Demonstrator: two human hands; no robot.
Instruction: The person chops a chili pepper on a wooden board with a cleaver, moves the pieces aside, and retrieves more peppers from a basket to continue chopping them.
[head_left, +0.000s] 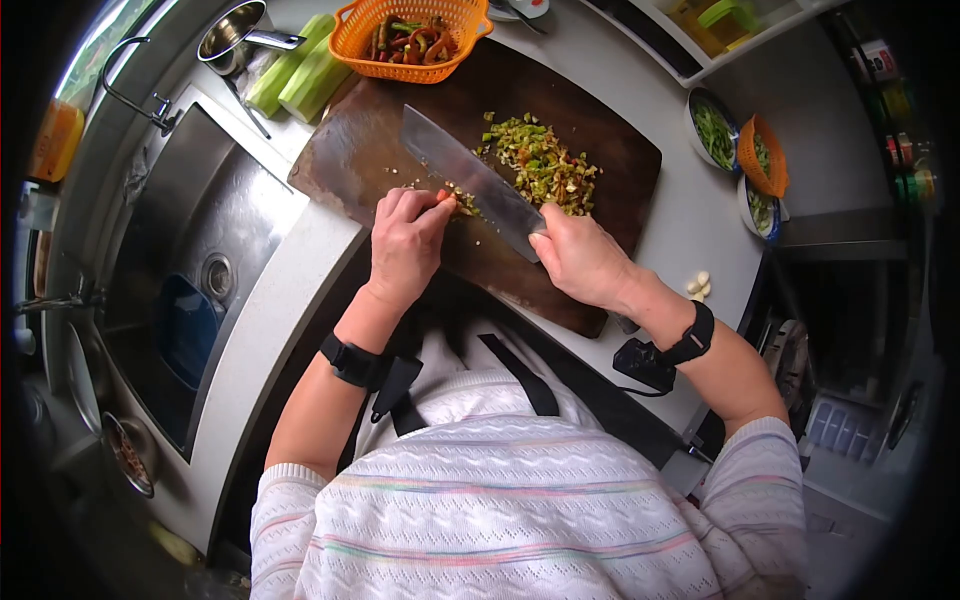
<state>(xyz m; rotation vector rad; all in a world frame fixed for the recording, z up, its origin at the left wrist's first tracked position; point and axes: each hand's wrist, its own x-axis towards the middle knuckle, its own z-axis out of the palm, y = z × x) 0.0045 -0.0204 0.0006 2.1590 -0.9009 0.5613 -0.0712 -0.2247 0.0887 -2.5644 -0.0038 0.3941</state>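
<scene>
My right hand (pixel 580 258) grips the handle of a broad cleaver (pixel 470 180) whose blade lies across a dark wooden cutting board (pixel 360 150). My left hand (pixel 405 245) presses a small red chilli piece (pixel 445 197) against the board, right beside the blade. A heap of chopped green and red peppers (pixel 540 160) sits on the board beyond the cleaver. Both wrists wear black straps.
An orange basket of whole chillies (pixel 410 35) and peeled green gourds (pixel 300 75) lie at the board's far end. A steel sink (pixel 190 270) is on the left. Bowls of cut greens (pixel 715 130) and garlic cloves (pixel 698 285) lie on the right counter.
</scene>
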